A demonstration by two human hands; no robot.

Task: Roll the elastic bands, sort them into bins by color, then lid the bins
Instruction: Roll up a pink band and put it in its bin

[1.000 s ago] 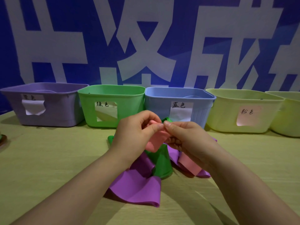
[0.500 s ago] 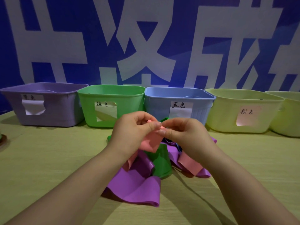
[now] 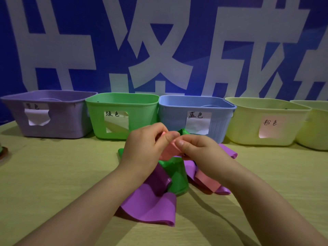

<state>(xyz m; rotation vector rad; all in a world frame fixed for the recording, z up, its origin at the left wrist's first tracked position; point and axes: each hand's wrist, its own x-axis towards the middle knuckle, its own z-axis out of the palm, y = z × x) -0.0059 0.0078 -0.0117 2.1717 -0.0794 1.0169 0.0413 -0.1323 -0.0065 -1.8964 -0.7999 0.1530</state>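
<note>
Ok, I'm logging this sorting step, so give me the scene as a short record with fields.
hands: left hand and right hand both pinch pink band
pile: purple band and green band on table, under the hands
bins: purple bin, green bin, blue bin, yellow bins in a row, unlidded
stage: pink band not yet binned

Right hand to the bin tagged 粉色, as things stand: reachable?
Probably yes. The bin tagged 粉色 stands unlidded, right of the right hand, nothing upright between. But both hands pinch the pink band, so the left hand would need to release.
</note>
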